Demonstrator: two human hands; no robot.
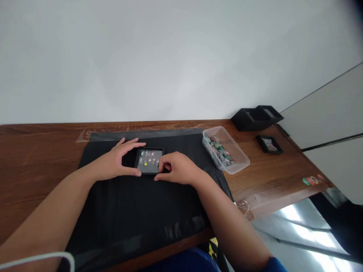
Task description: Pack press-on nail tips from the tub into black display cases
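**A:** Largest entry?
**B:** Wooden table [34, 151]. A black mat [127, 211] lies across its middle.
**A:** Next down?
**B:** Clear plastic tub [239, 155] of small green and reddish pieces, on the table just off the mat's right edge. Black open boxes [256, 117] stand behind it by the wall.
**A:** Item in hand?
**B:** Small black tray [149, 169], flat on the mat's centre. The left hand [119, 161] clasps its left side, thumb at the near corner, fingers along the far edge. The right hand [178, 169] pinches the right near edge.
**A:** Smallest?
**B:** Bright green piece [145, 163], inside the tray among paler ones.
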